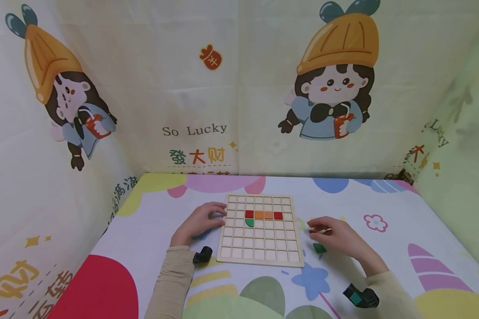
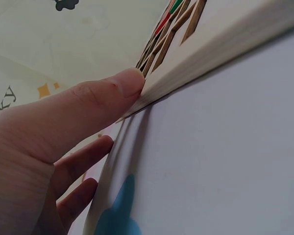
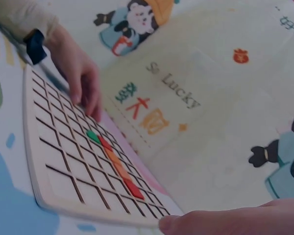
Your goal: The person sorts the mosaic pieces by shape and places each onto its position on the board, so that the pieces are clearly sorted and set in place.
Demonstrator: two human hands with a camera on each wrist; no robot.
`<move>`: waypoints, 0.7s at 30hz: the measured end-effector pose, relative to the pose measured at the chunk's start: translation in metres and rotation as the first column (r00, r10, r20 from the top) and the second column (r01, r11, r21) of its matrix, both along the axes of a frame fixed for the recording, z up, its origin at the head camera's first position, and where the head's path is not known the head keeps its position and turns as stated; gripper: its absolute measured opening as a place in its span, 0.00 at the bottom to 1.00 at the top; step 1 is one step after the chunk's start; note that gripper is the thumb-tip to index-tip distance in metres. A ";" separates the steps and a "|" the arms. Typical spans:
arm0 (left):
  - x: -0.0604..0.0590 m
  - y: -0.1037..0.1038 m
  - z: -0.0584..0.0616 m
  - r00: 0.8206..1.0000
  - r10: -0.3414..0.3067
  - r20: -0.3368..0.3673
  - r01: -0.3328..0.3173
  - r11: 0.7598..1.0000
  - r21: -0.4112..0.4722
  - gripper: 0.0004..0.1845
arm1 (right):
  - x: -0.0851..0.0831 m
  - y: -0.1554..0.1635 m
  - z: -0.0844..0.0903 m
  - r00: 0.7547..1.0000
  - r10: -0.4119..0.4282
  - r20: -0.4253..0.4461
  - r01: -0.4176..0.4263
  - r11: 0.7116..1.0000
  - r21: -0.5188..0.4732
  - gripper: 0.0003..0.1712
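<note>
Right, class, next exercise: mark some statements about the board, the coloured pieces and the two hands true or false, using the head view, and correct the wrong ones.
1. The row on the wooden board has a red piece at its left end. True.
2. The row's middle two pieces are blue. False: they are orange pieces.
3. The green quarter-round piece sits directly below the row's left end. True.
4. The left hand is at the board's right edge. False: it is at the left edge.
5. The loose green piece lies on the board. False: it lies on the table, near the right hand.
</note>
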State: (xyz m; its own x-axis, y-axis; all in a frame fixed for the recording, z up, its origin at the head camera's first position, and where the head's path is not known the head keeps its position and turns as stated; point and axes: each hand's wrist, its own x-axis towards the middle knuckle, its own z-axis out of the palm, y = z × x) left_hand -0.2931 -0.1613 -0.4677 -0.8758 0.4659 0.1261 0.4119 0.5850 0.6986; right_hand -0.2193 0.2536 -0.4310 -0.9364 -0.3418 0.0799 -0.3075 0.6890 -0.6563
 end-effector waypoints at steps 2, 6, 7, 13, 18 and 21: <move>0.000 0.000 0.000 1.000 0.000 0.001 0.000 1.000 0.002 0.12 | 0.003 0.010 0.000 1.000 0.010 0.023 -0.010 1.000 0.003 0.21; 0.000 0.000 0.000 1.000 -0.003 -0.002 0.003 1.000 0.000 0.13 | 0.006 0.023 -0.002 0.998 0.039 0.059 -0.040 0.999 0.018 0.20; 0.000 0.000 0.000 1.000 -0.005 -0.003 0.005 1.000 0.001 0.13 | 0.007 0.025 -0.003 0.997 0.046 0.070 -0.048 0.999 0.024 0.19; 0.000 -0.001 -0.001 1.000 -0.008 -0.014 0.008 1.000 0.001 0.13 | 0.006 0.029 -0.007 0.982 0.159 0.103 -0.165 0.985 0.054 0.15; 0.001 0.000 0.000 1.000 0.009 0.012 -0.009 1.000 0.002 0.13 | 0.006 0.026 -0.011 0.975 0.210 0.076 -0.215 0.974 0.073 0.15; 0.001 0.000 0.001 1.000 0.015 0.016 -0.015 1.000 -0.001 0.13 | 0.007 0.023 -0.011 0.976 0.211 0.062 -0.215 0.974 0.072 0.15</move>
